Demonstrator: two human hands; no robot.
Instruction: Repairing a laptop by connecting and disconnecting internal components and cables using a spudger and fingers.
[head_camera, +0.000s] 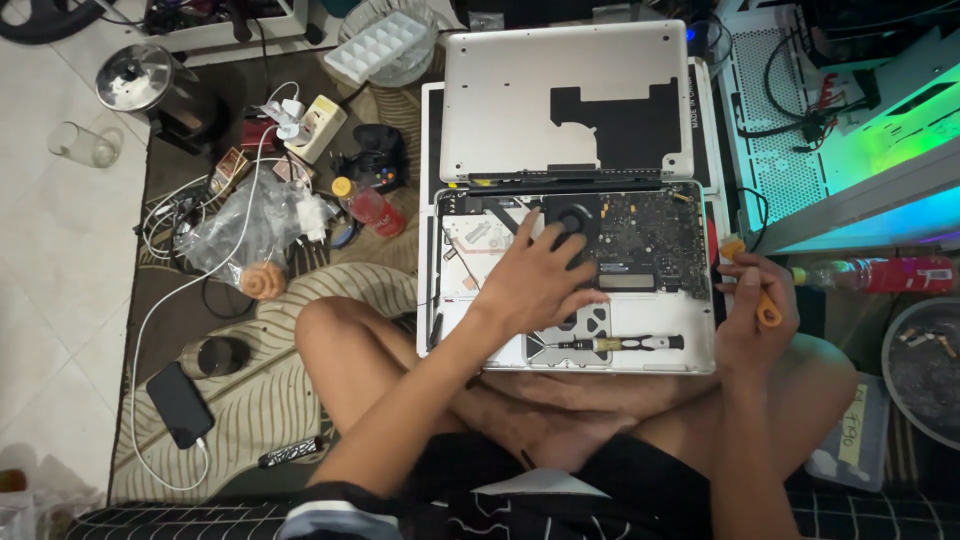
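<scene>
- Resting my left hand (535, 280), fingers spread open, on the opened laptop (575, 275), which is lying on my crossed legs.
- I am gripping an orange-handled tool (757, 290) in my right hand (755, 320), just right of the laptop, long axis pointing away from me.
- A black screwdriver (620, 343) is lying crosswise along the laptop's near edge.

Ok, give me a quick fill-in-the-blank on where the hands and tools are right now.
1. The left hand rests on the open laptop, its fingertips by the round black ____.
2. The right hand holds a tool with an ____ handle.
3. A black screwdriver lies on the laptop, near its ____ edge, the one closest to the person.
4. The removed bottom cover lies ____ the laptop, away from the person.

Missing words: fan; orange; front; behind
</scene>
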